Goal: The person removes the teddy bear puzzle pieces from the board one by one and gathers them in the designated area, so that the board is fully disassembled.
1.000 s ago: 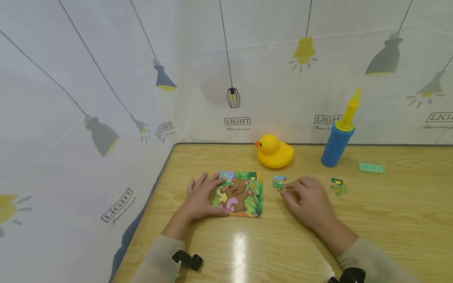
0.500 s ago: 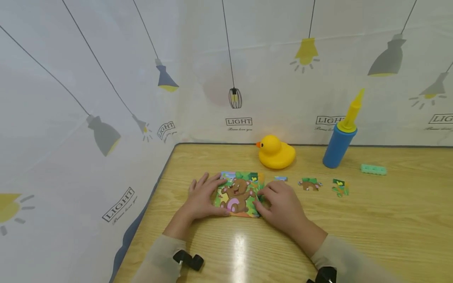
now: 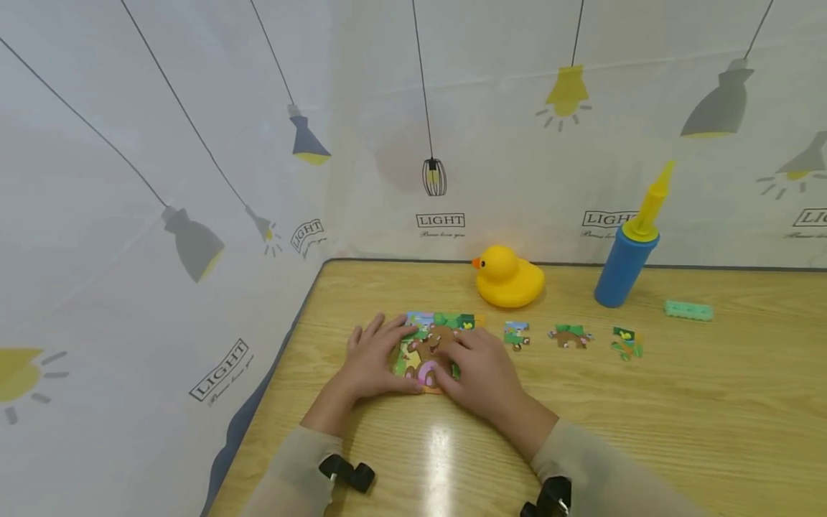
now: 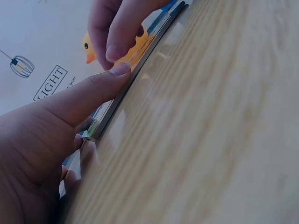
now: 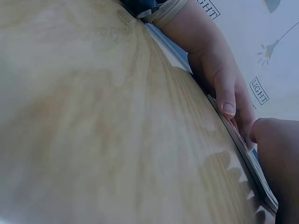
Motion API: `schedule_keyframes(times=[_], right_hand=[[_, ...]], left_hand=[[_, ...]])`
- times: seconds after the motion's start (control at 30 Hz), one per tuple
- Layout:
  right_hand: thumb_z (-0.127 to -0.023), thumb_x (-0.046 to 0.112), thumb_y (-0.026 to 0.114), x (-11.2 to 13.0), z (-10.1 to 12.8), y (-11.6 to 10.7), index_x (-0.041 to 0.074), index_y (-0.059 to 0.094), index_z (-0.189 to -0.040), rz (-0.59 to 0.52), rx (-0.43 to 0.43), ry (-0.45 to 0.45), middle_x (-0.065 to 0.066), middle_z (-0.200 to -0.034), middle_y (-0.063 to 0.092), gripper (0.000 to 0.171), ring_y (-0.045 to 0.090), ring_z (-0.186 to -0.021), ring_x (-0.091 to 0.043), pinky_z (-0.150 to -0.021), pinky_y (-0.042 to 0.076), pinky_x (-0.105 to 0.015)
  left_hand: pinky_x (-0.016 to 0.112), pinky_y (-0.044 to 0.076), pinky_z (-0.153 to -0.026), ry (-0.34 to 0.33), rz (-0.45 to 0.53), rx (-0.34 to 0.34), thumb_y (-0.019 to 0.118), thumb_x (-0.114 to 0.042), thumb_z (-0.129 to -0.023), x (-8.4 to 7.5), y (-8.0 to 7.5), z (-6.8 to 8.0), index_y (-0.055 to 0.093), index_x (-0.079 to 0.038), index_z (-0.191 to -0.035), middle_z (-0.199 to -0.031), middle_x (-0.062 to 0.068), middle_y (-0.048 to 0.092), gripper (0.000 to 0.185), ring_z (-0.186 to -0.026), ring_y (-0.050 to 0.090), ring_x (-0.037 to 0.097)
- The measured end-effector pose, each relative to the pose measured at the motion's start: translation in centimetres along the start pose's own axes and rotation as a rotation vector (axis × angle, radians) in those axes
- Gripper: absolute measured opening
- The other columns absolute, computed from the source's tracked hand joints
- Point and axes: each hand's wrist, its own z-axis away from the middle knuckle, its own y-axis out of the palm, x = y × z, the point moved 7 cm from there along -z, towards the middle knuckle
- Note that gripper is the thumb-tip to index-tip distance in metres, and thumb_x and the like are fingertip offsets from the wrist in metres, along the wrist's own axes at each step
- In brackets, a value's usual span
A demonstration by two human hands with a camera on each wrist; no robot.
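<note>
A square bear jigsaw puzzle (image 3: pixel 423 348) lies flat on the wooden table. My left hand (image 3: pixel 372 359) rests along its left side, fingers spread, the thumb (image 4: pixel 100 88) on its front edge. My right hand (image 3: pixel 481 373) is over the puzzle's right half, fingers bent down toward the bear and hiding that part. Whether its fingertips touch a piece cannot be made out. To the right lie three loose puzzle pieces: one with blue sky (image 3: pixel 516 334), one with the bear's head (image 3: pixel 571 337) and one with a yellow bird (image 3: pixel 627 343).
Behind the puzzle sits a yellow rubber duck (image 3: pixel 510 280). A blue hand pump (image 3: pixel 623 266) with a yellow nozzle stands farther right, beside a light green block (image 3: pixel 688 310). A curtain (image 3: pixel 388 108) printed with lamps borders the table at the back and left.
My right hand has moved left from the loose pieces, past the puzzle's right edge, onto the bear, uncovering the loose pieces. My left hand has stayed on the puzzle.
</note>
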Motion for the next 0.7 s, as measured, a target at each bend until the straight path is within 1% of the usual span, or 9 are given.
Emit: schedule_keyframes(times=[0.07,0.13,0.23,0.3,0.4,0.5,0.57,0.63,0.7], right_hand=[[-0.091,0.033,0.084,0.1,-0.5,0.4,0.016,0.082,-0.099,0.021,0.011,0.02,0.001,-0.092,0.068,0.02,0.058,-0.081,-0.023,-0.073,0.049,-0.041],[-0.092,0.033,0.082,0.2,-1.0,0.9,0.016,0.082,-0.1,0.043,0.012,0.032,0.0,-0.095,0.07,0.019,0.059,-0.083,-0.023,-0.073,0.049,-0.042],[-0.095,0.032,0.08,0.4,-1.7,1.5,0.016,0.081,-0.096,0.064,-0.002,0.041,0.0,-0.096,0.072,0.016,0.06,-0.083,-0.024,-0.072,0.05,-0.042],[-0.095,0.03,0.079,0.5,-1.9,1.8,0.016,0.078,-0.091,0.082,-0.001,0.048,-0.001,-0.093,0.072,0.015,0.061,-0.082,-0.025,-0.072,0.052,-0.043],[-0.096,0.032,0.078,0.3,-2.1,2.6,0.014,0.078,-0.094,0.095,0.053,0.1,-0.002,-0.093,0.072,0.018,0.062,-0.081,-0.025,-0.073,0.053,-0.044],[-0.099,0.038,0.074,-0.2,-2.1,3.3,0.013,0.079,-0.106,0.082,0.142,0.19,-0.002,-0.099,0.073,0.027,0.063,-0.085,-0.024,-0.078,0.053,-0.045],[-0.1,0.042,0.072,-0.6,-2.2,3.5,0.014,0.08,-0.111,0.062,0.183,0.247,0.0,-0.102,0.075,0.031,0.063,-0.088,-0.023,-0.08,0.053,-0.043],[-0.1,0.045,0.072,-0.8,-2.2,3.6,0.016,0.081,-0.114,0.041,0.206,0.285,0.002,-0.103,0.075,0.033,0.063,-0.088,-0.021,-0.079,0.052,-0.042],[-0.099,0.045,0.074,-0.9,-2.4,3.5,0.018,0.082,-0.113,0.012,0.212,0.311,0.004,-0.1,0.075,0.032,0.062,-0.086,-0.02,-0.077,0.051,-0.041]], left_hand=[[0.072,-0.004,-0.122,0.0,0.002,-0.001,0.091,-0.067,-0.073,0.0,0.0,0.0,0.048,-0.029,-0.162,-0.176,-0.002,0.026,0.106,-0.163,0.007,0.037],[0.072,-0.004,-0.122,-0.002,0.002,-0.001,0.091,-0.068,-0.073,0.0,0.0,0.0,0.048,-0.03,-0.162,-0.176,-0.003,0.026,0.106,-0.163,0.006,0.037],[0.072,-0.004,-0.122,-0.005,0.0,0.002,0.09,-0.068,-0.074,0.0,0.1,0.0,0.048,-0.03,-0.162,-0.176,-0.004,0.026,0.105,-0.163,0.006,0.036],[0.073,-0.004,-0.121,-0.005,0.002,0.005,0.09,-0.068,-0.074,0.0,0.1,0.0,0.048,-0.029,-0.162,-0.176,-0.004,0.026,0.105,-0.163,0.006,0.037],[0.073,-0.004,-0.121,-0.005,0.004,0.007,0.09,-0.068,-0.074,0.0,0.1,0.1,0.049,-0.028,-0.162,-0.176,-0.003,0.026,0.105,-0.163,0.006,0.038],[0.073,-0.004,-0.122,-0.004,0.001,0.004,0.09,-0.068,-0.074,0.0,0.1,0.1,0.048,-0.028,-0.162,-0.176,-0.003,0.026,0.105,-0.163,0.007,0.038],[0.072,-0.004,-0.122,-0.003,-0.005,0.005,0.09,-0.068,-0.074,0.0,0.1,0.1,0.048,-0.029,-0.162,-0.176,-0.003,0.026,0.106,-0.163,0.007,0.038],[0.072,-0.004,-0.122,-0.004,-0.013,0.004,0.089,-0.069,-0.074,0.0,0.1,0.0,0.047,-0.029,-0.163,-0.176,-0.004,0.026,0.106,-0.163,0.007,0.037],[0.071,-0.004,-0.122,-0.006,-0.014,0.005,0.089,-0.069,-0.074,0.0,0.1,0.0,0.047,-0.029,-0.163,-0.176,-0.005,0.026,0.106,-0.163,0.007,0.037]])
